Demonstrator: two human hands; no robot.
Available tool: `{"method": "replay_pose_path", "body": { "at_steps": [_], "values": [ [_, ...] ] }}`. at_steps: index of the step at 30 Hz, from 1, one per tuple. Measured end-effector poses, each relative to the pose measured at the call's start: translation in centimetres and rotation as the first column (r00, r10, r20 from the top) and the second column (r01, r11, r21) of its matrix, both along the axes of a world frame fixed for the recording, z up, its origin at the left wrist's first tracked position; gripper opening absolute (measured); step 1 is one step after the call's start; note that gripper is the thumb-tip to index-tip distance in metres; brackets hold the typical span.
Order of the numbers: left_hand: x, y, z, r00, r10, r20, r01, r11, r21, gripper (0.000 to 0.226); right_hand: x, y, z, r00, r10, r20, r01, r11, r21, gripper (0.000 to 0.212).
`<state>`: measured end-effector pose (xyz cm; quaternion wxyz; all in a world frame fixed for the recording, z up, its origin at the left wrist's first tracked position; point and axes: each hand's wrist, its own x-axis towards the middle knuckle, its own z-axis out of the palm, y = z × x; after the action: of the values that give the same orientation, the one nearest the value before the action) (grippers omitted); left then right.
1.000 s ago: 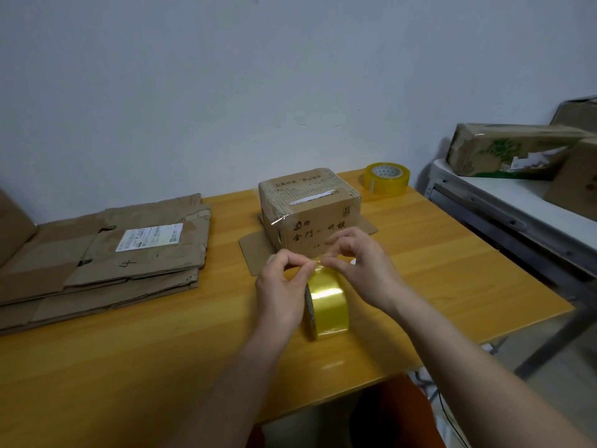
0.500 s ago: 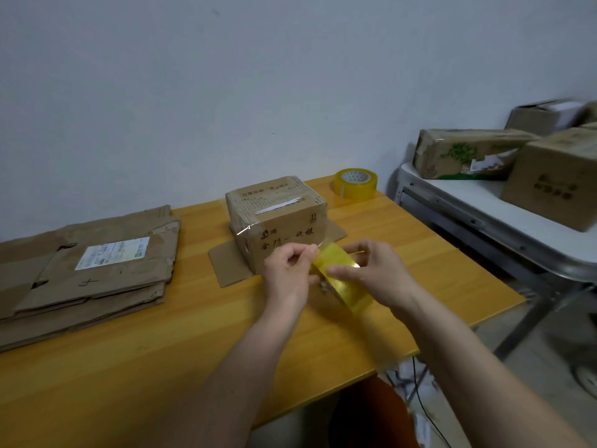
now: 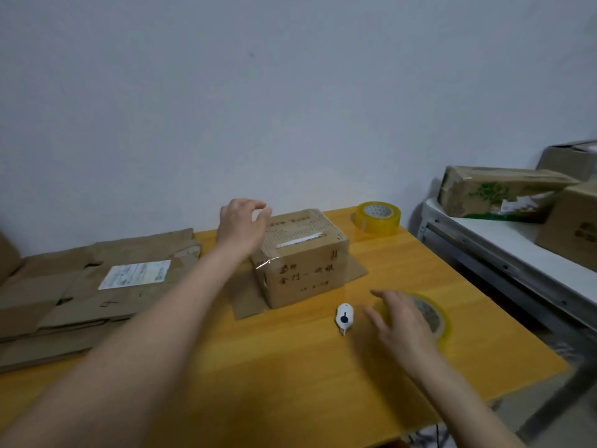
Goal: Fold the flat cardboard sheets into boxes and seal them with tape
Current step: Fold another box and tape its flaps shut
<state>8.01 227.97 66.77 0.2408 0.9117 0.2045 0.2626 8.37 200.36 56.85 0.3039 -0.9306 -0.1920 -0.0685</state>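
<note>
Status: one box [image 3: 300,257] is folded up and standing on the tabletop [image 3: 290,367], with clear tape visible across its top seam and down the front-left corner. Its bottom flaps stick out flat at the base on both sides, so I'd judge that end not closed yet. Can't see the back or underside.

My left hand [image 3: 240,226] is over the box's far-left top corner, fingers spread, gripping nothing; whether it touches the cardboard I can't tell. My right hand [image 3: 399,324] is open too, palm down, on or just above the yellow tape roll [image 3: 434,315] lying flat near the box's front-right corner. Not holding it. A small white cutter [image 3: 344,318] lies just left of that hand, untouched.

Left to do: the stack of flat sheets [image 3: 97,286], well off to the left of my left hand, several layers deep, top one with a white label. None of those is folded. So mostly ahead, I'd say.

A second tape roll [image 3: 378,218] sits beyond the box, far right corner of the tabletop.

Surface: yellow wood-look laminate, smooth, uncluttered near me. Plain pale wall behind. To the right of my right hand, a separate white table [image 3: 504,240] with metal frame, carrying taped boxes [image 3: 497,195].
</note>
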Motion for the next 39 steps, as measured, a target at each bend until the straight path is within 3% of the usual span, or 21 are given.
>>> {"method": "replay_pose_path", "body": {
  "at_steps": [3, 5, 7, 10, 12, 15, 17, 20, 24, 26, 31, 34, 39],
  "values": [
    [2.2, 2.0, -0.2, 0.958, -0.057, -0.280, 0.057, 0.998, -0.007, 0.051, -1.0, 2.3, 1.0, 0.982, 0.183, -0.035, -0.171, 0.960, 0.220, 0.039],
    [2.6, 2.5, -0.9, 0.910, -0.112, -0.399, 0.093, 0.993, -0.067, 0.055, -1.3, 3.9, 1.9, 0.955, 0.265, -0.135, -0.194, 0.900, 0.391, 0.036],
    [2.3, 2.7, -1.7, 0.903, -0.155, -0.401, 0.113, 0.985, -0.127, 0.053, -1.1, 5.5, 2.8, 0.927, 0.310, -0.212, -0.174, 0.855, 0.489, 0.042],
    [0.6, 2.4, -2.1, 0.932, -0.050, -0.359, 0.066, 0.997, 0.032, 0.047, -0.3, 7.7, 4.4, 0.907, 0.327, -0.265, -0.127, 0.813, 0.569, 0.057],
    [-1.2, 1.7, -2.1, 0.937, -0.011, -0.349, 0.053, 0.992, 0.111, 0.042, 0.5, 8.9, 5.6, 0.899, 0.330, -0.288, -0.103, 0.799, 0.593, 0.063],
    [-4.1, 1.2, -2.1, 0.923, -0.059, -0.380, 0.096, 0.992, 0.079, 0.034, 1.6, 9.4, 7.2, 0.832, 0.367, -0.415, -0.048, 0.795, 0.605, 0.070],
    [-5.9, 1.0, -1.8, 0.921, -0.058, -0.386, 0.099, 0.991, 0.089, 0.039, 2.3, 9.5, 7.7, 0.796, 0.396, -0.458, -0.098, 0.831, 0.547, 0.070],
    [-7.6, 0.5, -2.8, 0.957, -0.029, -0.289, 0.058, 0.994, 0.094, 0.033, 2.2, 10.0, 7.9, 0.778, 0.414, -0.473, -0.164, 0.860, 0.484, 0.059],
    [-8.6, -0.1, -5.3, 0.941, -0.228, -0.250, 0.229, 0.973, -0.026, 0.051, 0.8, 11.8, 7.2, 0.759, 0.466, -0.454, -0.170, 0.816, 0.553, 0.044],
    [-8.5, 0.0, -5.9, 0.946, -0.253, -0.204, 0.246, 0.967, -0.064, 0.061, 0.2, 12.7, 5.7, 0.766, 0.506, -0.396, -0.205, 0.777, 0.595, 0.040],
    [-8.7, -0.7, -6.6, 0.976, -0.209, 0.057, 0.215, 0.965, -0.151, 0.056, -0.6, 13.2, 1.6, 0.882, 0.444, -0.159, -0.183, 0.633, 0.752, 0.040],
    [-9.3, -1.0, -7.3, 0.945, -0.232, 0.232, 0.260, 0.961, -0.097, 0.049, -0.5, 12.8, -0.8, 0.894, 0.448, -0.033, -0.291, 0.634, 0.716, 0.038],
    [-10.5, -0.9, -8.8, 0.919, -0.279, 0.280, 0.277, 0.960, 0.045, 0.038, 1.3, 11.4, -1.5, 0.846, 0.532, 0.038, -0.459, 0.690, 0.560, 0.053]
  ]
}}
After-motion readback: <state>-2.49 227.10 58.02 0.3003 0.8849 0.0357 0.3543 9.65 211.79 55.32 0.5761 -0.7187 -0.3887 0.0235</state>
